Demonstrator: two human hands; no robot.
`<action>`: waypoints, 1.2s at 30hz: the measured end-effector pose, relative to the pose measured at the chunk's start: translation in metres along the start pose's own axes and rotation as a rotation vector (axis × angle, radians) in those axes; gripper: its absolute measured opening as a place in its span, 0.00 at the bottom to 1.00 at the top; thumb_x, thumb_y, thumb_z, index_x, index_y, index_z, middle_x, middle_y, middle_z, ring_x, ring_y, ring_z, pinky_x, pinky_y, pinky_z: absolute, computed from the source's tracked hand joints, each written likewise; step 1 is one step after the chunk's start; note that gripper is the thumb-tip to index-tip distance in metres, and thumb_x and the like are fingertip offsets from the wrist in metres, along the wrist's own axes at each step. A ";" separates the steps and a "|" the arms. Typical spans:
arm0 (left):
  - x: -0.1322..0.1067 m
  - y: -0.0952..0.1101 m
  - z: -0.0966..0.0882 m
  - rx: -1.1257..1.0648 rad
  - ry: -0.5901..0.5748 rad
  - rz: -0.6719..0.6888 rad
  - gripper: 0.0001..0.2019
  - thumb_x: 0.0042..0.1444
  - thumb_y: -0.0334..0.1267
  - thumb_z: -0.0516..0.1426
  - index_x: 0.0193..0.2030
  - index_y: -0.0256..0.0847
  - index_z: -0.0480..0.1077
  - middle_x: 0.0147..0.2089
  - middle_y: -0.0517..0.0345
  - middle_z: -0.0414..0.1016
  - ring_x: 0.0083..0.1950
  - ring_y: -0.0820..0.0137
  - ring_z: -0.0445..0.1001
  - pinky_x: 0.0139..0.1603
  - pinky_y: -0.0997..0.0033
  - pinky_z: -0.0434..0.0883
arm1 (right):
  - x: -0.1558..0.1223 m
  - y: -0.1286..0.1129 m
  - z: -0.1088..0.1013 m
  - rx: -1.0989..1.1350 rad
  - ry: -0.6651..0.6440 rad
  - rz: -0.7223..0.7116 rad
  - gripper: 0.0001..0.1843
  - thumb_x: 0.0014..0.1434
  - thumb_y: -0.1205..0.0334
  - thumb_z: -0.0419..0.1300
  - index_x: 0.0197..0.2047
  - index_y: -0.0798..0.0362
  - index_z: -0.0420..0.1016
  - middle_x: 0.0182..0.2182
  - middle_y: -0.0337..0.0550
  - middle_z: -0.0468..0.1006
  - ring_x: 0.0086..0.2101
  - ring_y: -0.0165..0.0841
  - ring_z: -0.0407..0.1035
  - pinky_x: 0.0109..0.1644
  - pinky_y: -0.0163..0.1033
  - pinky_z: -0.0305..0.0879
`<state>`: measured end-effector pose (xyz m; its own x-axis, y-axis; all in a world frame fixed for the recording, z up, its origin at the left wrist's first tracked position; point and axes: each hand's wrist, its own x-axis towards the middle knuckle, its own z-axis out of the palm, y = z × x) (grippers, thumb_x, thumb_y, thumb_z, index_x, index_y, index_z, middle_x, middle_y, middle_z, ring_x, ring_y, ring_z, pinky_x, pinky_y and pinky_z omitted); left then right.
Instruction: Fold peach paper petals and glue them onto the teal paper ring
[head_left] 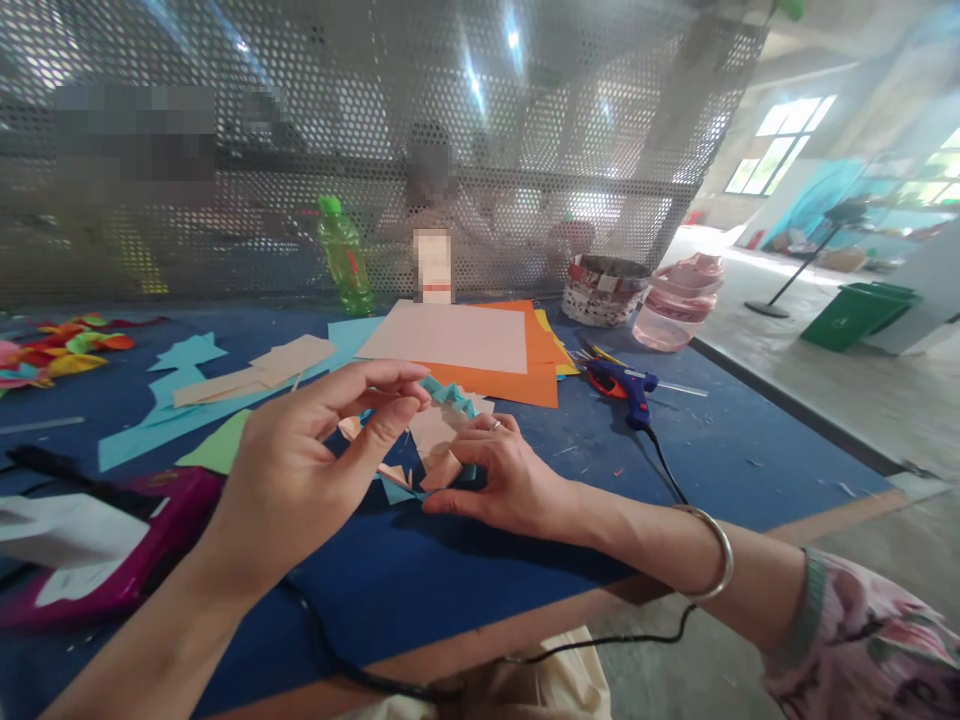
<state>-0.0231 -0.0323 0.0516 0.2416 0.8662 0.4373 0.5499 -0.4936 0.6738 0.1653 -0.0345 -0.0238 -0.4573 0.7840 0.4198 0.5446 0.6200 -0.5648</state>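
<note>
My left hand (315,460) is raised over the blue table (735,450), its thumb and forefinger pinched on the upper end of a folded chain of teal and pink paper (447,400). My right hand (499,478) rests on the table with a bangle on its wrist, and its fingers grip the lower end of the same folded paper piece. Small pink and teal paper scraps (396,482) lie under and between the two hands.
Pink and orange sheets (480,345) lie stacked behind the hands. A blue glue gun (626,385) with its cord lies to the right, teal and green offcuts (187,400) to the left. A green bottle (343,255), a woven basket (604,290) and a pink container (679,300) stand by the perforated screen.
</note>
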 end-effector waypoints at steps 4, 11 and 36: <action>-0.002 -0.003 0.001 -0.019 -0.009 0.008 0.13 0.58 0.51 0.56 0.47 0.53 0.73 0.44 0.63 0.79 0.43 0.64 0.77 0.41 0.67 0.73 | 0.001 0.000 0.002 0.010 0.027 -0.008 0.09 0.55 0.52 0.66 0.33 0.47 0.79 0.26 0.34 0.77 0.36 0.30 0.68 0.49 0.41 0.51; -0.002 -0.004 0.002 -0.032 -0.021 0.031 0.13 0.58 0.50 0.56 0.48 0.54 0.72 0.45 0.62 0.79 0.46 0.60 0.76 0.43 0.63 0.74 | 0.003 -0.001 0.005 -0.027 0.091 -0.054 0.04 0.53 0.56 0.67 0.32 0.45 0.80 0.28 0.32 0.79 0.36 0.30 0.68 0.50 0.41 0.50; 0.001 -0.003 -0.003 -0.105 -0.026 -0.023 0.13 0.56 0.50 0.58 0.41 0.47 0.77 0.39 0.59 0.81 0.36 0.63 0.79 0.20 0.75 0.75 | -0.004 -0.009 -0.009 -0.174 -0.096 -0.186 0.27 0.55 0.49 0.62 0.55 0.52 0.69 0.39 0.44 0.79 0.46 0.38 0.67 0.57 0.47 0.48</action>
<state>-0.0274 -0.0300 0.0519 0.2512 0.8785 0.4064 0.4687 -0.4778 0.7430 0.1682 -0.0426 -0.0141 -0.6207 0.6552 0.4306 0.5538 0.7552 -0.3507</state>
